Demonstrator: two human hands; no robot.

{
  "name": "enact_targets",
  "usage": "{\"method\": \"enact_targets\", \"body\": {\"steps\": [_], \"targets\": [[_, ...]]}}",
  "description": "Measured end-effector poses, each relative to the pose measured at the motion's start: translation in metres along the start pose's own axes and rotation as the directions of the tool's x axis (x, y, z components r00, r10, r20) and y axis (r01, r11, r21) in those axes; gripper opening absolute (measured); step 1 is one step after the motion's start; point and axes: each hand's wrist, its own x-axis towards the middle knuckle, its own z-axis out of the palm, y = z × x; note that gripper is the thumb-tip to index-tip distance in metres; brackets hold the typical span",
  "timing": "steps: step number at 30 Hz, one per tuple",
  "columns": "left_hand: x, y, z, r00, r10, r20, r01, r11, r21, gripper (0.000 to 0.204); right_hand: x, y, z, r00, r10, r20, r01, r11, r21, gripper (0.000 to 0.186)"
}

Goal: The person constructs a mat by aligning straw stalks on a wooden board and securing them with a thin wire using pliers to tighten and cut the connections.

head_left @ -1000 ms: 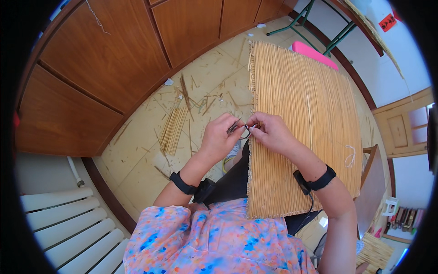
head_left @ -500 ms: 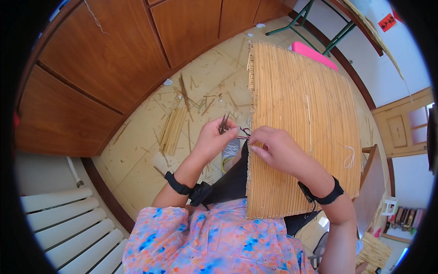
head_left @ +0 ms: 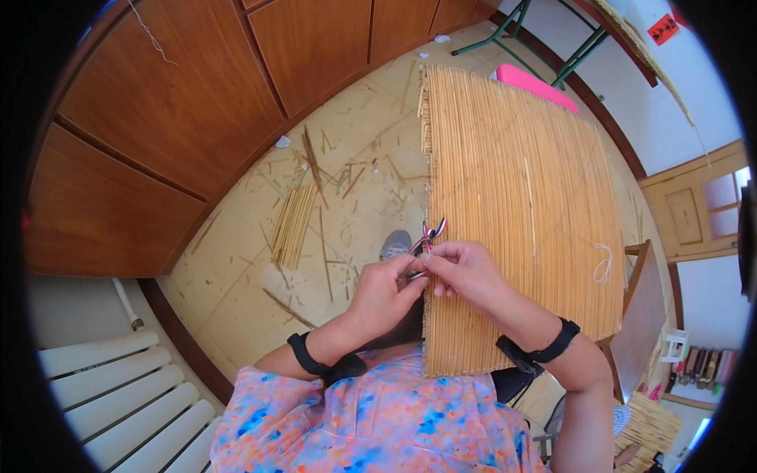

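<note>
A stiff mat of straw-coloured reeds lies across my lap. At its left edge a red, white and black cord forms a small bow-like loop. My right hand, closed in a pinch just below the loop, grips the cord over the mat's edge. Close against its fingertips, my left hand is closed around small pointed scissors. Only a dark, shiny bit of the scissors shows between the fingers; their blades are mostly hidden.
Reed scraps and a bundle of cut reeds litter the tiled floor at left. Brown cabinets line the far left, with a white radiator nearer. A wooden stool stands right of the mat. A white string loop lies on the mat.
My left hand has come down and turned toward the mat, so the upright scissor blades no longer show. My right hand has lowered slightly, and the cord's loop is now uncovered above the hands.
</note>
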Motion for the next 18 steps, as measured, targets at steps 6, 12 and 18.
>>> {"method": "enact_targets", "body": {"steps": [6,12,18], "targets": [[0.005,-0.006,-0.01,0.979,0.192,-0.062,-0.186,0.978,0.09,0.016,0.01,0.01,0.002,0.998,0.034,-0.045,-0.029,0.994,0.102,0.017],[0.015,-0.004,-0.023,0.961,0.204,-0.185,-0.159,0.96,0.229,0.023,0.009,0.011,0.003,0.999,-0.002,-0.049,0.01,0.985,0.171,0.018],[0.019,-0.008,-0.019,0.987,0.162,-0.022,-0.147,0.938,0.315,0.019,0.009,0.011,0.0,1.0,-0.003,-0.028,0.01,0.969,0.248,0.02]]}}
